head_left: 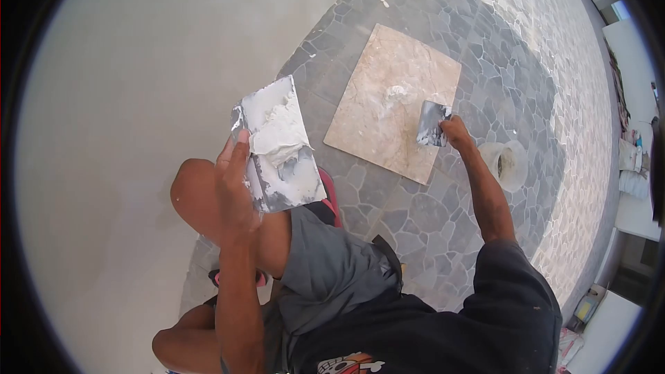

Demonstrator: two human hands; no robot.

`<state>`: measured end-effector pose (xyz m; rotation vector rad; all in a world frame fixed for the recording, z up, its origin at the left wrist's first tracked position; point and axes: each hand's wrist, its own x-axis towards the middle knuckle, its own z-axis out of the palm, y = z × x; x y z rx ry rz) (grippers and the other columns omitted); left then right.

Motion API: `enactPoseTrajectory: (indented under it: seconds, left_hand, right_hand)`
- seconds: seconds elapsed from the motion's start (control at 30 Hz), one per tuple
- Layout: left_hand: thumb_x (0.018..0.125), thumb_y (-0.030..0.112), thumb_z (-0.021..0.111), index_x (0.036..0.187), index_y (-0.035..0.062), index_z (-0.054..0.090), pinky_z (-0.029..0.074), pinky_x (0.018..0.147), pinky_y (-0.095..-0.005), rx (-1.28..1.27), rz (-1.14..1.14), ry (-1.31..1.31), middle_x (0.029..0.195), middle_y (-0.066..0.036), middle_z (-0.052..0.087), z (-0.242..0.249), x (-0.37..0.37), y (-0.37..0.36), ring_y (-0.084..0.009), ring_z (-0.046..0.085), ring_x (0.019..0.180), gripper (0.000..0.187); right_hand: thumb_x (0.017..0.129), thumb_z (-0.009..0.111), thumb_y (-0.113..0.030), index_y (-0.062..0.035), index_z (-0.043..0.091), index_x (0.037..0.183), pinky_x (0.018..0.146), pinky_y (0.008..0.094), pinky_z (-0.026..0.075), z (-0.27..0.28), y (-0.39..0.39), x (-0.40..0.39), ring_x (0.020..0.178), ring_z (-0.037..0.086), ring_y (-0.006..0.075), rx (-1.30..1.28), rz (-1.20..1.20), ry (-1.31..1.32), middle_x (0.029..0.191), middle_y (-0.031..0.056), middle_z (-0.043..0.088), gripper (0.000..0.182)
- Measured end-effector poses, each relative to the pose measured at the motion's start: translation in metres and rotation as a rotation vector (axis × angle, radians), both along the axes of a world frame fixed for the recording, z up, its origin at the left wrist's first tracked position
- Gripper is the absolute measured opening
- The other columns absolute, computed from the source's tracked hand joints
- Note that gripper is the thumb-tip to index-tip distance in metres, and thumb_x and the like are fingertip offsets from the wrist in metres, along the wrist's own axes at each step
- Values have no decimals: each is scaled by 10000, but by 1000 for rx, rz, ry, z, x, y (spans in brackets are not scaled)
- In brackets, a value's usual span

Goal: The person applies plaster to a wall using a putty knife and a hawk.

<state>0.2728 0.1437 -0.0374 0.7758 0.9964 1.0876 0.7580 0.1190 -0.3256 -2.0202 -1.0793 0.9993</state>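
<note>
My left hand [237, 166] grips a wide plastering trowel [276, 197] by its far side, near the wall. A thick heap of white plaster [277, 137] lies on the trowel's face, with thinner smears around it. Out to the right, my right hand [454, 131] is closed on a putty knife [431, 123] with a broad grey blade streaked white. That blade is over the right part of a beige marble-look tile [374, 97]. A small white dab of plaster [396, 92] sits on the tile's middle.
A smooth pale wall [152, 62] rises on the left. Grey stone-patterned paving [422, 211] surrounds the tile. A whitish bucket [509, 165] stands right of my right forearm. Bags and other items [632, 159] line the far right edge.
</note>
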Motion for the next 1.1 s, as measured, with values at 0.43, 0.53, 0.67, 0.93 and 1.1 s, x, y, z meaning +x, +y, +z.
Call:
enactPoseTrajectory:
  seconds: [0.43,0.53,0.67,0.93,1.1]
  left_hand:
    - [1035,263,483,1330,-55,492,491,917,-295,-74,-25,52,1209,-105,615,-4,57,51,-157,611,1079,434]
    - [1036,266,481,1324,-53,498,489,922,-299,-71,-39,46,1210,-106,613,-9,78,75,-158,611,1081,430]
    - [1038,262,471,1343,-59,480,488,933,-311,-83,-73,34,1223,-114,607,-31,83,94,-172,612,1090,443]
    - [1034,278,486,1368,-69,457,490,944,-319,-102,-15,5,1248,-129,602,-48,81,104,-189,615,1107,482]
    - [1023,279,520,1360,-59,471,507,909,-306,-131,-18,-12,1230,-119,611,-48,83,95,-176,624,1078,480]
  right_hand:
    - [699,543,-94,178,611,793,548,431,449,-60,59,94,665,635,250,-88,-256,-362,705,233,633,296]
    - [700,544,-96,160,621,820,601,431,473,-93,75,108,724,670,289,-104,-259,-392,773,272,654,293]
    - [712,550,-102,118,618,971,742,455,501,-87,102,95,875,687,395,-24,-128,-453,916,313,671,346]
    - [804,589,-129,3,539,1223,840,498,493,-51,183,25,993,640,443,-190,401,-512,1028,291,664,442]
    - [842,588,-85,-7,520,1270,826,481,503,-28,199,-23,958,645,439,-144,786,-509,987,284,666,440]
